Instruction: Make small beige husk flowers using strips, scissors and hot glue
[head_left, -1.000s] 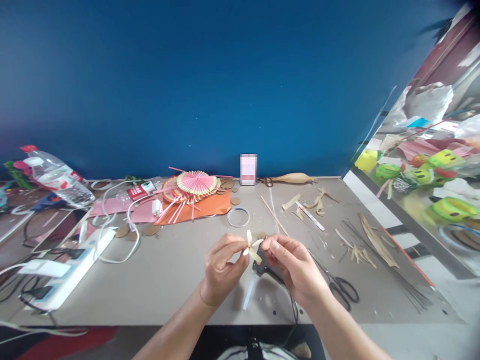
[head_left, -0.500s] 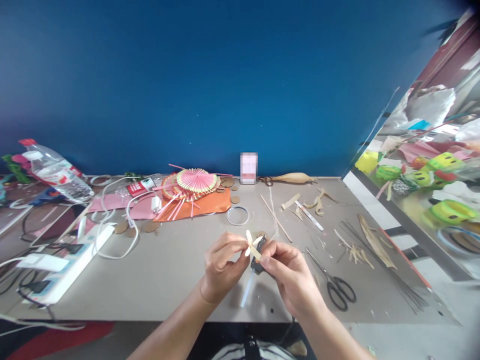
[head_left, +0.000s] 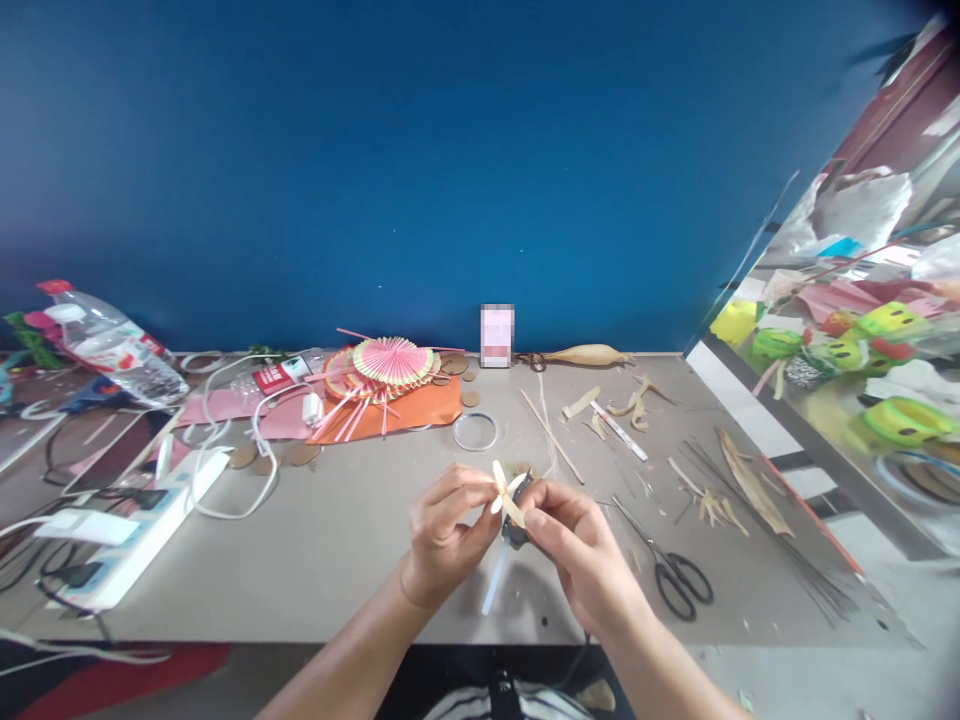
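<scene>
Above the front middle of the table, my left hand (head_left: 454,525) and my right hand (head_left: 577,540) meet around a small pale flower (head_left: 501,490) with several narrow petals. The fingers of my left hand are pinched at its left side, by the petals. My right thumb and forefinger grip the lower right petal. Just behind and below the flower is a dark object (head_left: 516,536), partly covered by my right fingers; I cannot tell whether it is held or lies on the table. A pale translucent stick (head_left: 493,585) points down toward me from beneath it.
Black-handled scissors (head_left: 679,580) lie right of my hands, near thin wires (head_left: 806,570) and dried husk strips (head_left: 750,485). A white power strip (head_left: 150,535) with cables is at left. Pink paper fans (head_left: 397,368), a clear ring (head_left: 475,431) and a plastic bottle (head_left: 120,345) lie farther back.
Almost nothing differs. My right thumb and fingers have shifted very slightly at the petal; both hands stay in place around the flower.
</scene>
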